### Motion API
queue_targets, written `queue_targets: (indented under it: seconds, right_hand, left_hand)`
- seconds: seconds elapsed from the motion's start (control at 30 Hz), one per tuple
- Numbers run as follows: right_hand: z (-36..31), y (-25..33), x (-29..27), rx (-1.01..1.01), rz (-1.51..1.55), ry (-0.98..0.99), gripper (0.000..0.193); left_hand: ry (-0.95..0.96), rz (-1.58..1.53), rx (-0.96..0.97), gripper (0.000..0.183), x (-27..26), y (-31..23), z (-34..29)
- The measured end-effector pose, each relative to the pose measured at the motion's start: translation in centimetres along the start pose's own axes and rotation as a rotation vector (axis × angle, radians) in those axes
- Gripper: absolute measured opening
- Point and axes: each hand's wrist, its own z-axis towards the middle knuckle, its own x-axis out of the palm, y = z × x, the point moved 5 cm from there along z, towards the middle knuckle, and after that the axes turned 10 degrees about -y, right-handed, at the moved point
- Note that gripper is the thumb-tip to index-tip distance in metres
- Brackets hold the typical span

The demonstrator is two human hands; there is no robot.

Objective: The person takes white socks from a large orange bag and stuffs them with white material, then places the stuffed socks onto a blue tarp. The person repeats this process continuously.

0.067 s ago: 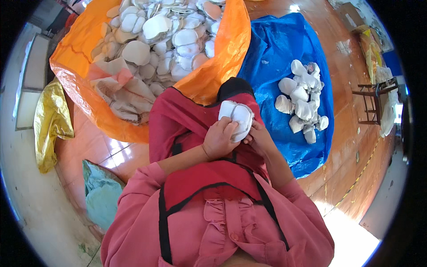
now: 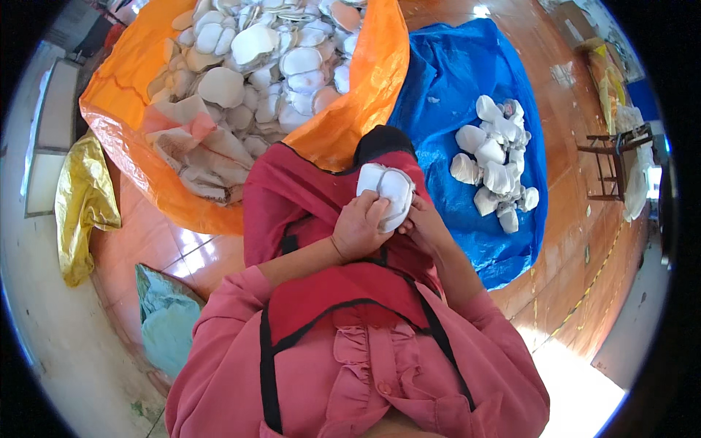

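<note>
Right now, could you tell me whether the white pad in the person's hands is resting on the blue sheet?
No, both hands, left and right, hold the white pad over the red lap, apart from the blue sheet.

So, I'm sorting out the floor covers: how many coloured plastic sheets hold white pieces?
2. The orange sheet lies upper left, heaped with white pieces; the blue sheet lies at right with a smaller pile.
</note>
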Motion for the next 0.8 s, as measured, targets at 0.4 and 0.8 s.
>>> queue_targets:
  seconds: [0.4,0.8]
  right_hand:
    - [-1.7,5.0,2.8,-0.605,-0.925,0.121,0.023]
    - [-5.3,6.4,7.6,-0.871,-1.105,0.412,0.022]
  left_hand:
    - [0.046,0.091,0.212,0.034,-6.1,-1.6,7.3]
    - [0.737,-0.303,-0.148,0.042,-7.3,-1.9,6.8]
